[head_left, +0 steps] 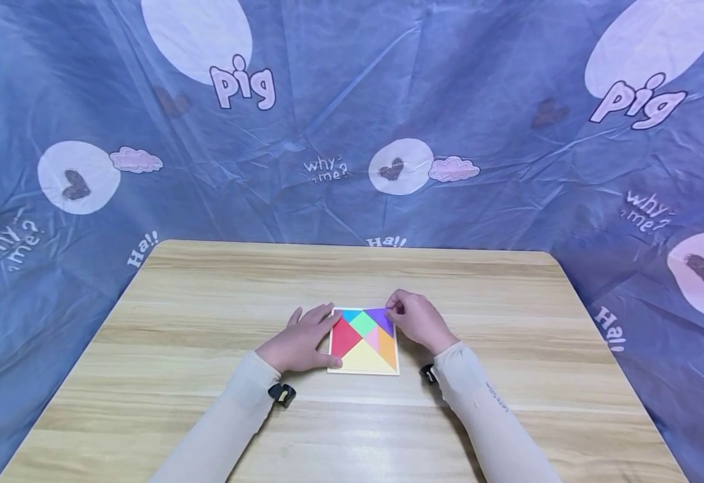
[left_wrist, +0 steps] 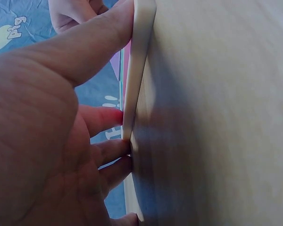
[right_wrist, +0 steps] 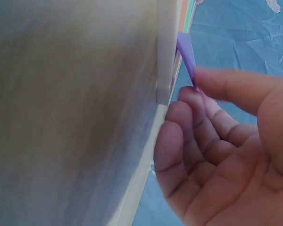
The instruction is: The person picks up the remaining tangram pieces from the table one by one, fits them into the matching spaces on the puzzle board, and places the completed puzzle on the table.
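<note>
A square tangram puzzle in a pale tray (head_left: 364, 373) lies on the table, with red, yellow, blue, green, pink, orange and purple pieces. My left hand (head_left: 303, 341) steadies the tray's left side, its fingers spread, thumb near the lower left corner and index finger over the upper left. In the left wrist view, the thumb and fingertips touch the tray's edge (left_wrist: 139, 61). At the upper right corner, my right hand (head_left: 419, 320) pinches the purple triangle (right_wrist: 187, 52) between thumb and index finger. That piece is tilted, its pinched corner raised above the tray in the right wrist view.
The light wooden table (head_left: 207, 282) extends around the puzzle on all sides. Behind it and at both sides hangs a blue printed cloth (head_left: 327, 100). Each forearm wears a pale sleeve (head_left: 478, 402), with a black strap piece (head_left: 282, 394) at the wrist.
</note>
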### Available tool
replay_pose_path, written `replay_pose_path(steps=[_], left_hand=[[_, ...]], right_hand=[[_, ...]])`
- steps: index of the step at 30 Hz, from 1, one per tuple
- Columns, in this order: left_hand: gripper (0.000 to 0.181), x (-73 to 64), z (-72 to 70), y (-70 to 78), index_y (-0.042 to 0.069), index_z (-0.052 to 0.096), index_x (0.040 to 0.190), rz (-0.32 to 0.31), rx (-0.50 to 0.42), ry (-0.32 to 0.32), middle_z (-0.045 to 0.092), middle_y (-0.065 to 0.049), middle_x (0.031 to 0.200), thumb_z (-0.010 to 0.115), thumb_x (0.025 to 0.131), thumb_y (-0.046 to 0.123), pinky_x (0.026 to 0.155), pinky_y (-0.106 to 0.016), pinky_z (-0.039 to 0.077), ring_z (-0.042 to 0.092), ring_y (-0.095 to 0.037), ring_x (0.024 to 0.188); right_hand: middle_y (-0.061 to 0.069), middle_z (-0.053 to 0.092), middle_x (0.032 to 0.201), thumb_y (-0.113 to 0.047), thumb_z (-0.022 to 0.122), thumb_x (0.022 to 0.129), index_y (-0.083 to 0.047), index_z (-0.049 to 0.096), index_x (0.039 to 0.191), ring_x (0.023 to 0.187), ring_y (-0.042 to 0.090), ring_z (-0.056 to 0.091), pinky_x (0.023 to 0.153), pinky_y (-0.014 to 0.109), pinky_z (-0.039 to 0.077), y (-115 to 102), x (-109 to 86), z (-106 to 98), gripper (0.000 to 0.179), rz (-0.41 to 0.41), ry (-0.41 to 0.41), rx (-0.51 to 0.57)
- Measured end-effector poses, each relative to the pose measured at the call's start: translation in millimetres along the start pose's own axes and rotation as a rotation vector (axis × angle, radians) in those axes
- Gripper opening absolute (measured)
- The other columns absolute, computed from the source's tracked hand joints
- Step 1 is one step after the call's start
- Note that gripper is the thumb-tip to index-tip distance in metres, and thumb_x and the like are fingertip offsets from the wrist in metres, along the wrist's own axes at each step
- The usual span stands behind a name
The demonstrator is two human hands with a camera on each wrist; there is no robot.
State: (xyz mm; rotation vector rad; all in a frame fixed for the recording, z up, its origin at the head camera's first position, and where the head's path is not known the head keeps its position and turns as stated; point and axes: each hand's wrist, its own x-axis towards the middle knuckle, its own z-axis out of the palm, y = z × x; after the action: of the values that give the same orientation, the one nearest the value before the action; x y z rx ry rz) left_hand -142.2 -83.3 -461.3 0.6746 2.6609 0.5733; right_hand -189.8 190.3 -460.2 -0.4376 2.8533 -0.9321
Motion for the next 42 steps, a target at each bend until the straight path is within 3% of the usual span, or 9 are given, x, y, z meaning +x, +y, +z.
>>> replay_pose_path(steps=[10, 24, 31, 38, 42], left_hand=[[0.099, -0.3, 0.2, -0.9, 0.011, 0.030, 0.164, 0.008, 0.013, 0.014, 0.022, -0.011, 0.171, 0.076, 0.088, 0.055, 0.126, -0.060, 0.005, 0.018, -0.029, 0.158], [0.099, -0.9, 0.0, 0.6, 0.012, 0.028, 0.164, -0.004, 0.006, -0.001, 0.020, -0.010, 0.172, 0.075, 0.089, 0.056, 0.127, -0.058, 0.003, 0.016, -0.028, 0.159], [0.099, -1.0, 0.2, 0.5, 0.012, 0.028, 0.165, 0.000, 0.005, -0.001, 0.020, -0.010, 0.172, 0.075, 0.089, 0.056, 0.127, -0.059, 0.002, 0.016, -0.028, 0.159], [0.099, -1.1, -0.4, -0.2, 0.012, 0.028, 0.164, 0.003, 0.005, 0.001, 0.020, -0.010, 0.172, 0.075, 0.089, 0.056, 0.127, -0.059, 0.003, 0.016, -0.029, 0.159], [0.099, -1.6, -1.4, 0.1, 0.011, 0.028, 0.164, 0.010, -0.002, 0.002, 0.020, -0.012, 0.171, 0.075, 0.089, 0.055, 0.126, -0.059, 0.003, 0.016, -0.030, 0.159]], right_hand=[[-0.001, 0.060, 0.081, -0.014, 0.079, 0.091, -0.006, 0.071, 0.102, 0.077, 0.018, 0.055, 0.073, 0.035, 0.048, -2.6, -2.7, -2.3, 0.015, -0.023, -0.060, -0.064], [0.005, 0.060, 0.092, -0.013, 0.080, 0.091, -0.005, 0.077, 0.100, 0.083, 0.021, 0.056, 0.078, 0.041, 0.055, -15.6, -13.0, 7.1, 0.013, -0.110, -0.001, -0.173], [0.006, 0.061, 0.099, -0.017, 0.077, 0.094, -0.003, 0.075, 0.108, 0.087, 0.021, 0.058, 0.084, 0.042, 0.055, -17.0, -14.8, 4.1, 0.020, -0.074, -0.044, -0.160], [0.009, 0.061, 0.108, -0.030, 0.086, 0.085, -0.005, 0.070, 0.119, 0.094, 0.024, 0.059, 0.086, 0.043, 0.055, -17.6, -13.9, 6.3, 0.045, -0.028, -0.095, -0.162], [0.012, 0.061, 0.113, -0.032, 0.088, 0.083, -0.004, 0.070, 0.119, 0.100, 0.027, 0.059, 0.089, 0.046, 0.056, -19.3, -14.4, 9.4, 0.049, -0.021, -0.102, -0.181]])
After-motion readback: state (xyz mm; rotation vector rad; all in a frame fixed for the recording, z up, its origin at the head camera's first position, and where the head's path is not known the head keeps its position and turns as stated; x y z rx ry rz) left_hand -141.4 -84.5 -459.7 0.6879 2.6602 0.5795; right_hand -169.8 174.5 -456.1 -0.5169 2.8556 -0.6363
